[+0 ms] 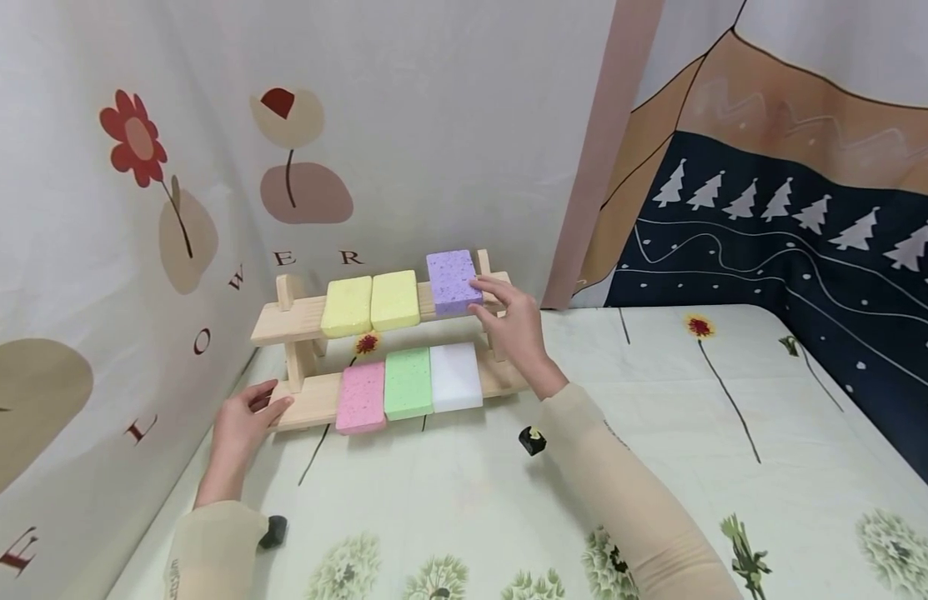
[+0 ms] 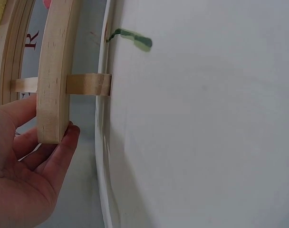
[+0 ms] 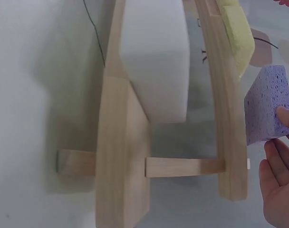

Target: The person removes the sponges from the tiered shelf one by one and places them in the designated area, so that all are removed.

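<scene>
A small two-tier wooden rack (image 1: 306, 400) stands on the cloth. My left hand (image 1: 242, 423) grips the left end of its lower board (image 2: 54, 71), thumb on one face and fingers round the other. My right hand (image 1: 514, 327) pinches a purple sponge (image 1: 452, 282) by its right edge, at the right part of the upper board; whether it rests on the board I cannot tell. Two yellow sponges (image 1: 371, 302) lie side by side on the upper board. Along the lower one are a pink sponge (image 1: 361, 398), a green sponge (image 1: 408, 383) and a white block (image 1: 456, 377).
Behind the rack hangs a white printed curtain (image 1: 448, 125), and a dark tree-patterned cloth (image 1: 734, 225) is at the right. A flower-printed cloth (image 1: 448, 492) covers the surface below. Small black devices (image 1: 273, 532) sit at both wrists.
</scene>
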